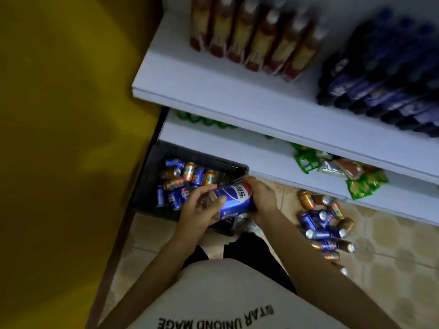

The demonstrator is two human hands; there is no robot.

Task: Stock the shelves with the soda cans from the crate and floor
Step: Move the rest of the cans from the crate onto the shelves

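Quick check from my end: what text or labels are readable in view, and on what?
"可乐" with a Pepsi globe logo: blue soda can held in both hands, left hand, right hand.
"STAR UNIOND MAGE", seen upside down: white shirt.
Shelf bottles, snack packets, crate and floor cans: too blurred or small.

Left hand (pixel 198 210) and right hand (pixel 262 198) gripping a blue can (pixel 234 198) over the black crate (pixel 152 176) of cans, loose cans (pixel 324 227) on the floor (pixel 392 245) below the white shelves (pixel 225 96)

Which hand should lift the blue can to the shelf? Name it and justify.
Right, probably. The right hand grips the blue can on the side toward the shelf; the left hand holds its outer end over the crate.
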